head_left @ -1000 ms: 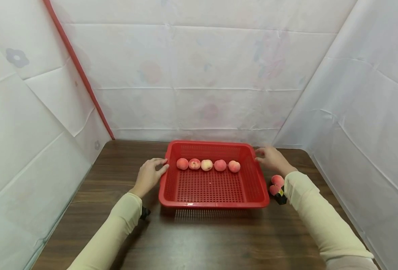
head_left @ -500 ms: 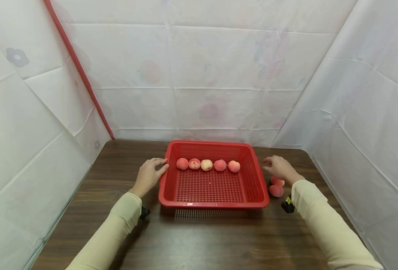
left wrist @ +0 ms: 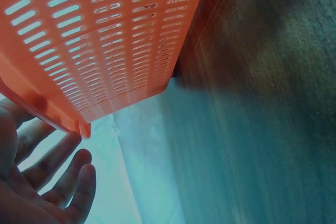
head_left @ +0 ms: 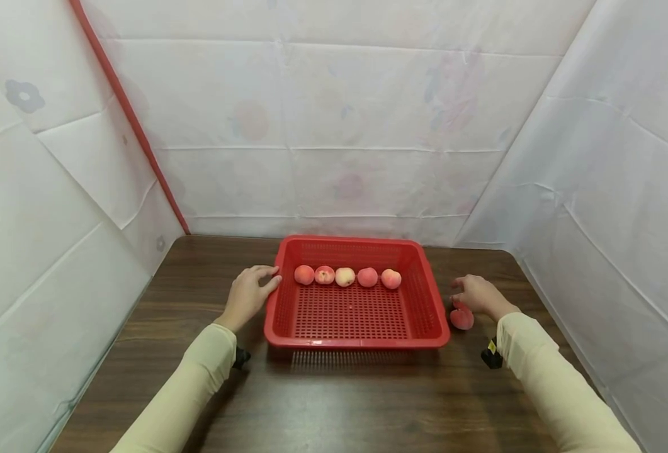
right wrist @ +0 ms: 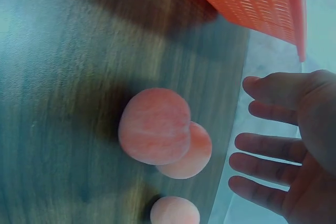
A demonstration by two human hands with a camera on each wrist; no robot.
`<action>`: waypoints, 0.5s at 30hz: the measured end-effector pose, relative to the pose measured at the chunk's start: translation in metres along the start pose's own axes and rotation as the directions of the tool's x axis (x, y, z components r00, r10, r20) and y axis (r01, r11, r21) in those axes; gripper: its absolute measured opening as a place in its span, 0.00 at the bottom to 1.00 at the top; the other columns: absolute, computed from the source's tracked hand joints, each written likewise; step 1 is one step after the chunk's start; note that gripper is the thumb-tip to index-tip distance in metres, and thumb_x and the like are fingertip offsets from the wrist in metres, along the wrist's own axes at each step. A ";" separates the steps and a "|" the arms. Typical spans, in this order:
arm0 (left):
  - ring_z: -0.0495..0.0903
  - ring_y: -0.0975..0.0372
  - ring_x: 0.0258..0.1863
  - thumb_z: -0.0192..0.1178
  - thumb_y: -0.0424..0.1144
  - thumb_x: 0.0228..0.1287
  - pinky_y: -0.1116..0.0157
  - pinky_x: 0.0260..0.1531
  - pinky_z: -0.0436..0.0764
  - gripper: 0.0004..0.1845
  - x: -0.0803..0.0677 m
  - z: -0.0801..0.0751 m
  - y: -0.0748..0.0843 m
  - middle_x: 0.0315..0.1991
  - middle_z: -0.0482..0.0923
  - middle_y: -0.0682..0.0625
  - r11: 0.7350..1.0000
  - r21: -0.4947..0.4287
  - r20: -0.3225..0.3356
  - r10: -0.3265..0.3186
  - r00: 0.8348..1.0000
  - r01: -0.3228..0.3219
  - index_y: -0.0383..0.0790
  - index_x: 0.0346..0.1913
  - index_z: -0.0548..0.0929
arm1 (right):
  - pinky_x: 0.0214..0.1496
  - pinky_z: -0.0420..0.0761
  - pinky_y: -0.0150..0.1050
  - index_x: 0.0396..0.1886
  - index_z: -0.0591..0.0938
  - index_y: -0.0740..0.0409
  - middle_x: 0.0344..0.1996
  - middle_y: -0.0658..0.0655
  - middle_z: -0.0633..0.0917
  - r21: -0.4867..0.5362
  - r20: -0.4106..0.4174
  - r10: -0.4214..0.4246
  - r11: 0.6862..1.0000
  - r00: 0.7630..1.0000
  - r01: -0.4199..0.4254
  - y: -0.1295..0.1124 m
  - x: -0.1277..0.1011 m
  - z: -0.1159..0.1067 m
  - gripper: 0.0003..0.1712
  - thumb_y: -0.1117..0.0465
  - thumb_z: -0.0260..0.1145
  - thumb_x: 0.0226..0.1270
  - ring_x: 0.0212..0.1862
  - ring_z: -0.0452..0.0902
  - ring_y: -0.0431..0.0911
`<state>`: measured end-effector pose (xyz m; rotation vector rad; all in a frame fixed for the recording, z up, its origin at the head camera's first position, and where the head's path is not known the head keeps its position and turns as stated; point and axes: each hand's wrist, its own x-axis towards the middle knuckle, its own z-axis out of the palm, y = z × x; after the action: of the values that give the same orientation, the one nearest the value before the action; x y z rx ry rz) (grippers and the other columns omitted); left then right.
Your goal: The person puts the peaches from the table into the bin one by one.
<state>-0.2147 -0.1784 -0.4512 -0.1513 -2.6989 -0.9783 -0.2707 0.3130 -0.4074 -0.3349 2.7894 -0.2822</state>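
Several peaches (head_left: pixel 345 277) lie in a row along the far part of the red plastic basket (head_left: pixel 356 343). At the basket's left side, my left hand (head_left: pixel 249 292) touches the rim with relaxed fingers; in the left wrist view the fingertips (left wrist: pixel 73 139) meet the rim's edge. To the right of the basket, my right hand (head_left: pixel 478 294) hovers over loose peaches (head_left: pixel 461 319) on the table, partly covering them. In the right wrist view its fingers are spread and hold nothing, apart from a front peach (right wrist: pixel 155 126), one behind it (right wrist: pixel 197 153) and a third (right wrist: pixel 175 212).
The brown wood-grain table (head_left: pixel 334 402) runs under the basket and extends in front of it. White patterned sheets (head_left: pixel 345 126) hang behind and on both sides. A red strip (head_left: pixel 135 126) slants down the left back corner.
My right hand has drawn away from the basket's right rim, moving right and nearer to me, over the loose peaches. The left hand and the peaches in the basket stay in place.
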 end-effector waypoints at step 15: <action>0.76 0.45 0.58 0.63 0.44 0.65 0.44 0.58 0.73 0.20 -0.002 0.002 0.001 0.57 0.80 0.39 0.999 -0.037 -0.028 -0.018 0.999 0.017 0.36 0.56 0.83 | 0.49 0.79 0.55 0.44 0.84 0.67 0.38 0.65 0.84 -0.039 -0.036 -0.062 0.997 0.997 0.060 0.005 -0.006 0.021 0.19 0.60 0.70 0.55 0.44 0.80 0.58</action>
<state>-0.2133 -0.1765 -0.4525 -0.1203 -2.6621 -1.0284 -0.2590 0.3156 -0.4267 -0.4288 2.8280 -0.2529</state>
